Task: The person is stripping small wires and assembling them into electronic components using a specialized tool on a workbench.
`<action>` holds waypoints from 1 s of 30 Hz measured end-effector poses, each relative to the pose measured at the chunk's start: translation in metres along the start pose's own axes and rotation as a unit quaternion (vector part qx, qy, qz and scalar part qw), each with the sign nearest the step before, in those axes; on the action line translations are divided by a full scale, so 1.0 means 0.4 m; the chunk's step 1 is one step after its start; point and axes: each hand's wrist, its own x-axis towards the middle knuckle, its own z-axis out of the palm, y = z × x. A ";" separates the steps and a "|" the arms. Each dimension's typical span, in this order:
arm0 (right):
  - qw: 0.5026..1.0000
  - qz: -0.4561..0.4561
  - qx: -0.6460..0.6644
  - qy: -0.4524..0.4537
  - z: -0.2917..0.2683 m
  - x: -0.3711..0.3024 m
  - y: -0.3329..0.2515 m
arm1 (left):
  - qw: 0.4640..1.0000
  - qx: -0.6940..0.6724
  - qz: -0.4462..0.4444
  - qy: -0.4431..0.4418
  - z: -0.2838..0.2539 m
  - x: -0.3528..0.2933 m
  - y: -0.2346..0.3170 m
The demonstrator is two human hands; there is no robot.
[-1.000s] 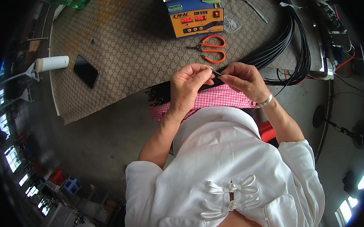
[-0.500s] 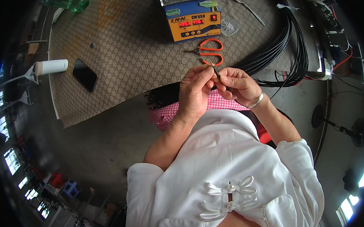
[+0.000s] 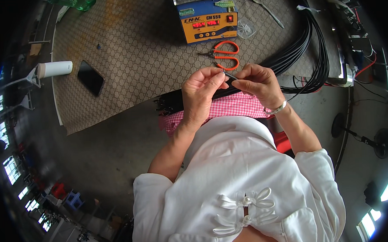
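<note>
Above my lap, at the table's near edge, I hold a thin black cable end (image 3: 230, 75) between both hands. My left hand (image 3: 198, 95) pinches its tip between thumb and index finger; the detail there is too small to make out. Closed on the cable just to the right is my right hand (image 3: 261, 85). A large bundle of black cables (image 3: 292, 49) curves down the table's right side, passes behind my hands and ends in loose tips over a pink checkered cloth (image 3: 223, 107). Orange-handled snips (image 3: 226, 57) lie on the table just beyond my fingers.
A blue and orange box (image 3: 209, 29) with red digital readouts stands at the back. Beside it are a small clear plastic tray (image 3: 246, 28) and a spoon (image 3: 268, 10). A phone (image 3: 90, 78), a white cup (image 3: 55, 69) and a green bottle (image 3: 74, 1) are at the left.
My hands have moved slightly apart, the left to the left and the right to the right. More of the cable shows between them, and it now lies flatter.
</note>
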 end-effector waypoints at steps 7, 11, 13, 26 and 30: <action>0.998 0.029 0.058 0.019 0.023 -0.007 -0.001 | 0.999 0.004 0.055 0.001 0.007 0.008 -0.007; 0.990 0.046 0.135 0.021 0.029 -0.005 0.017 | 0.992 -0.125 0.028 0.012 0.019 0.014 -0.034; 0.987 0.049 0.149 0.023 0.029 -0.003 0.022 | 0.986 -0.164 0.009 0.025 0.025 0.013 -0.038; 0.988 0.046 0.144 0.025 0.026 0.003 0.022 | 0.966 -0.238 -0.101 0.007 0.012 0.018 -0.036; 0.993 0.041 0.107 0.013 0.025 -0.001 0.017 | 0.972 -0.194 -0.130 0.002 -0.009 0.029 -0.012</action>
